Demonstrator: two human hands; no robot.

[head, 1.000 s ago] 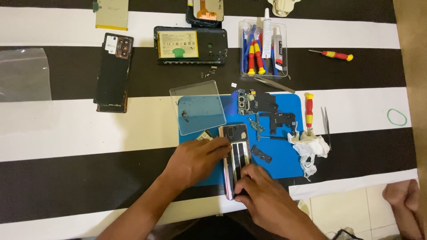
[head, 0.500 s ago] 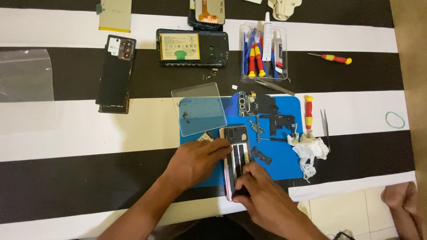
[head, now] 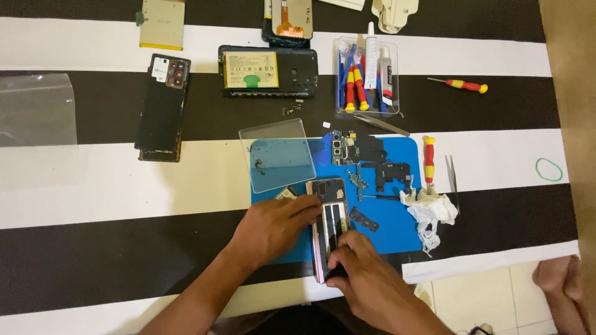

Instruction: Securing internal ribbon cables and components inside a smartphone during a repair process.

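Opened pinkish phone frame [head: 329,226] lies near the blue rectangular mat's [head: 397,239] front edge, stripped parts beside it; left hand [head: 273,226] presses it flat, right hand [head: 366,279] pinches its lower end.

Cloth [head: 93,186]: black and cream stripes. On it, mat [head: 397,229]: blue. Right of mat, screwdriver [head: 428,162]: red and yellow; rubber band [head: 549,169]: green. Tissue [head: 428,208] on mat: white.
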